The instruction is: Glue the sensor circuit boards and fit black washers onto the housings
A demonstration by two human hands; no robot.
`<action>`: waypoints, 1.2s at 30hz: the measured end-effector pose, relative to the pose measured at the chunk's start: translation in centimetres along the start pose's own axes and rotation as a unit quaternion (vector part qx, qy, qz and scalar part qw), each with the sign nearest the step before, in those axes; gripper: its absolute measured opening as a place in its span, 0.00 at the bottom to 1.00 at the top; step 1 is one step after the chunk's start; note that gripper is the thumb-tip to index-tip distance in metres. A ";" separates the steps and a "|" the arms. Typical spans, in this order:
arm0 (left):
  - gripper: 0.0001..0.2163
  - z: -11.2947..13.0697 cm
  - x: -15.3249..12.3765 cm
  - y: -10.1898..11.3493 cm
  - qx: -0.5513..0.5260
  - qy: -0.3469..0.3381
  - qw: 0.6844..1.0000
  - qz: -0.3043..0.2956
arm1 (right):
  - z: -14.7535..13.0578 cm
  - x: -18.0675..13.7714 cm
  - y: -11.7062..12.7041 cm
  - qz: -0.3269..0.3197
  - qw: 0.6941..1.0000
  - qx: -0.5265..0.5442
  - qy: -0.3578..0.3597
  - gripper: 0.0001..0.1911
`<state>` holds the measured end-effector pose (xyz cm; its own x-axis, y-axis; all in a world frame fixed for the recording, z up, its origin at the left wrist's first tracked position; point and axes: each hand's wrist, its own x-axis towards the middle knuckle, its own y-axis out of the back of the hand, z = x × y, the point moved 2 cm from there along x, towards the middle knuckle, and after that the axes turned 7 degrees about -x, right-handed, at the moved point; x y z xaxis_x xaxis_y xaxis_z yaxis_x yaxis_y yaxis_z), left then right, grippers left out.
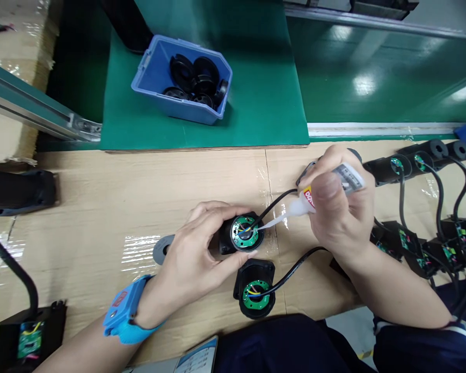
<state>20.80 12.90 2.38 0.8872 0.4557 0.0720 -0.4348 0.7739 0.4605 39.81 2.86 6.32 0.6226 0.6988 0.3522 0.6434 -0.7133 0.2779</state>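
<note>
My left hand (pixel 205 243), with a blue wrist strap (pixel 126 313) on its wrist, grips a black round housing (pixel 227 238) between thumb and fingers. Inside that housing a green circuit board (pixel 238 228) faces up, with thin coloured wires and a black cable running off to the right. A small white glue bottle (pixel 301 204) is squeezed in my right hand (pixel 337 207); its thin nozzle points left, and the tip is at the board's right edge. Just below lies a second black housing (pixel 255 267) with a similar board and cable. A grey ring (pixel 162 248) is partly hidden behind my left hand.
A blue bin (pixel 190 109) of black round parts stands on a green mat (pixel 264 103) at the back. Several black cabled assemblies (pixel 407 166) line the right side. More black units (pixel 23 191) lie at the left, near a metal rail (pixel 34 103).
</note>
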 end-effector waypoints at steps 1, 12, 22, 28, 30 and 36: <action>0.23 -0.2 0.0 -0.1 -0.023 0.010 1.000 -0.015 | 0.1 0.1 -0.2 -0.003 1.000 0.002 -0.011 0.26; 0.26 -1.3 -0.5 -1.5 -0.174 0.091 0.978 -0.067 | 0.5 -0.1 -1.6 -0.138 0.986 0.078 -0.059 0.25; 0.28 -1.7 -0.7 -1.4 -0.165 0.101 0.978 -0.078 | 0.7 -0.8 -2.1 -0.176 0.976 0.112 -0.054 0.23; 0.26 -1.6 -0.7 -1.5 -0.161 0.092 0.980 -0.076 | 0.6 -1.0 -2.1 -0.178 0.977 0.098 -0.073 0.24; 0.27 -1.5 -0.7 -1.5 -0.162 0.088 0.980 -0.075 | 0.6 -1.0 -2.1 -0.172 0.978 0.096 -0.075 0.24; 0.26 -1.3 -0.7 -1.2 -0.147 0.079 0.983 -0.074 | 0.2 -0.7 -1.9 -0.133 0.986 0.086 -0.052 0.25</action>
<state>20.51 12.22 0.67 0.9191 0.3731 -0.1264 -0.3488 0.9200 0.1790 38.22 3.78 5.38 0.4592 0.8676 0.1907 0.8502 -0.4915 0.1889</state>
